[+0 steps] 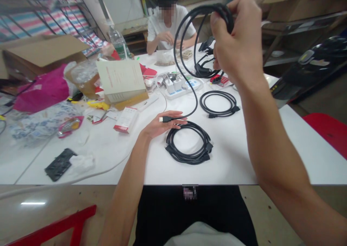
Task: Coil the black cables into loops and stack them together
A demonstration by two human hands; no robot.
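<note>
Raised at the upper right, my right hand (pixel 238 39) is closed round the loops of a black cable (pixel 180 50). One end of that cable hangs down to my left hand (pixel 159 124), and its plug (pixel 165 119) lies across the palm. The left fingers are stretched out and not wrapped round it. Just below and right of them, a coiled black cable (pixel 189 161) lies on the white table (pixel 227 148). Farther back is a second, thinner coil (pixel 219 113).
A white power strip (pixel 179 90) with plugs stands mid-table. On the left are a small white-and-red box (pixel 127 119), a propped booklet (pixel 121 79), a pink bag (pixel 40 90) and a black plastic part (pixel 60 164). Across the table sits a person (pixel 168 30) with both hands near a clear bag.
</note>
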